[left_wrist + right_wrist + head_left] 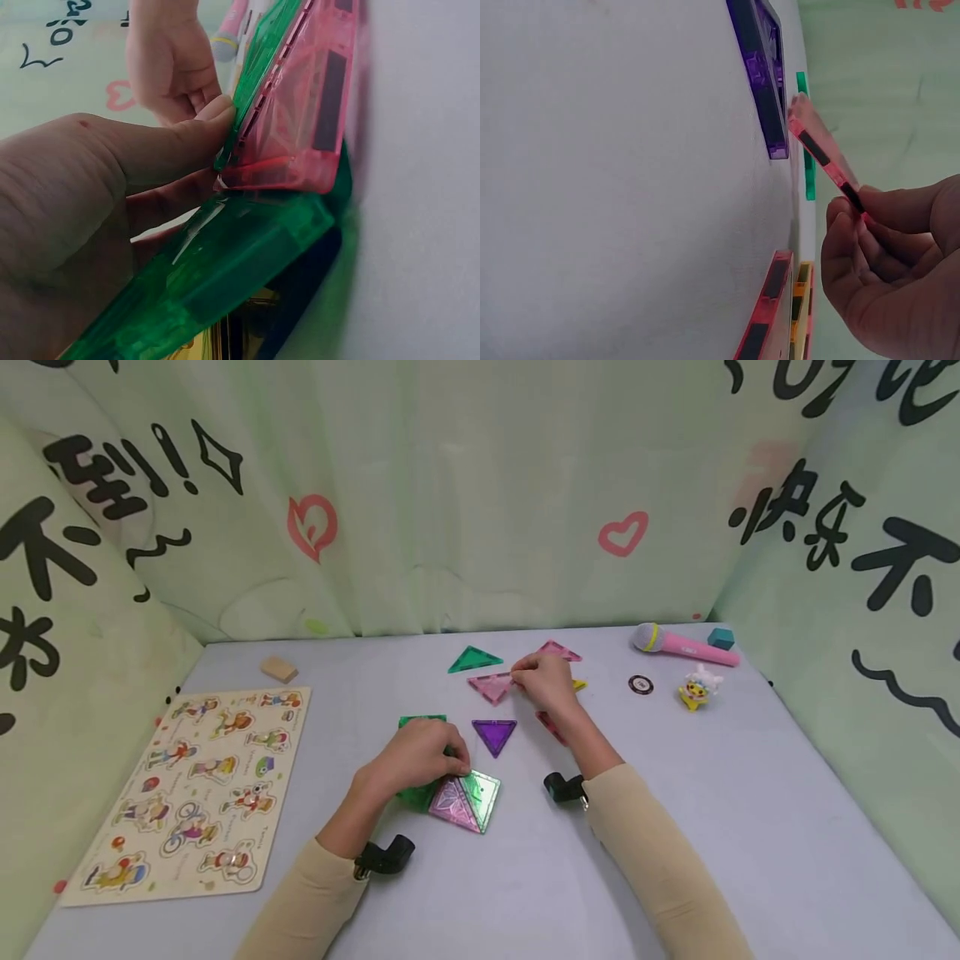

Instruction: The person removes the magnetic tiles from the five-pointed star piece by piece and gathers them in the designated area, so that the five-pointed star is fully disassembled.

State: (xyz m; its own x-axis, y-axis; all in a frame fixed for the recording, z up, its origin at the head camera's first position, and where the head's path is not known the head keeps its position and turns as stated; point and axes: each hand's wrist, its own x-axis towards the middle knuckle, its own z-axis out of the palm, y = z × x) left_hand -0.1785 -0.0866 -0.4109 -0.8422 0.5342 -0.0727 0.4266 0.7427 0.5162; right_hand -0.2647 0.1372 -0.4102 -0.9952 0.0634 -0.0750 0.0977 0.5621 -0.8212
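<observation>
My left hand [420, 752] pinches the corner of a clear green triangular magnetic tile [483, 797] between thumb and fingers. Against that tile lies a pink triangular tile [452, 803], with darker green tiles [225, 277] beside them, partly hidden under the hand. My right hand [546, 683] pinches one corner of another pink triangular tile [491, 687], which appears tilted in the right wrist view. Between the hands a purple triangular tile [493, 735] lies on the table. Around the right hand are a green triangular tile [474, 658], a pink one [561, 650], a yellow one [579, 684] and a red one [550, 727].
A picture puzzle board [206, 785] lies at the left, with a wooden block [279, 669] behind it. At the back right are a pink toy microphone [690, 645], a teal block [721, 638], a round black disc [641, 684] and a small figurine [699, 687]. Printed curtains surround the table.
</observation>
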